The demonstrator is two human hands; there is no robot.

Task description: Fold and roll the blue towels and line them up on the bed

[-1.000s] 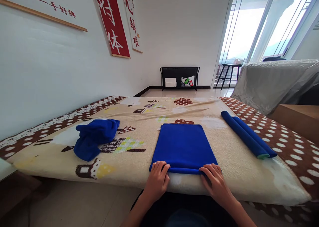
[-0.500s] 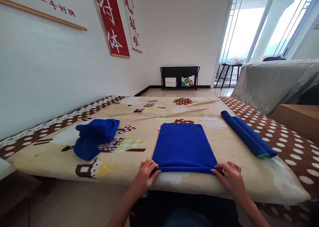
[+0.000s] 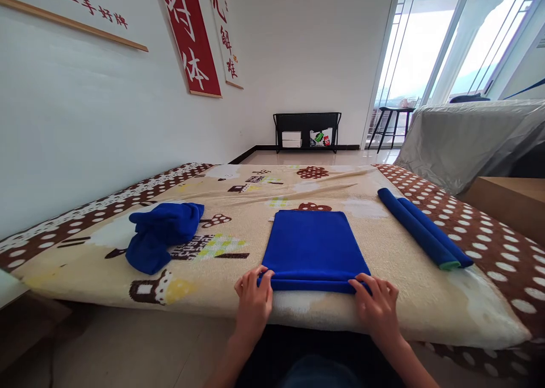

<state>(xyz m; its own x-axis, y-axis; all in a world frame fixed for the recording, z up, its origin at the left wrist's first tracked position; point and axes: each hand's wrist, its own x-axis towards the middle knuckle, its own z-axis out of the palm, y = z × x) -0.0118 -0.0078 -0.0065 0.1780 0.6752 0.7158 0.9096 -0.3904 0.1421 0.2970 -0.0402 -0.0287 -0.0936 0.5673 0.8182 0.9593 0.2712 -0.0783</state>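
Observation:
A blue towel (image 3: 313, 243) lies flat on the patterned bed cover, with a narrow roll along its near edge. At the left end of that roll, the fingers of my left hand (image 3: 254, 291) are closed on the cloth. My right hand (image 3: 377, 298) grips the roll near its right end, thumb and fingers bent over it. To the left sits a crumpled blue towel (image 3: 164, 232). On the right, two rolled blue towels (image 3: 419, 229) lie side by side, one showing a green edge.
The cream blanket (image 3: 230, 286) covers the bed, over a brown polka-dot sheet (image 3: 506, 246). A black rack (image 3: 306, 128) stands by the far wall. A plastic-covered piece of furniture (image 3: 464, 133) and a wooden box (image 3: 511, 198) are at right. The bed's front edge is close to my body.
The near edge of the towel has become a slightly thicker roll. Both hands have shifted their fingers over it, and my right hand has moved inward to the left.

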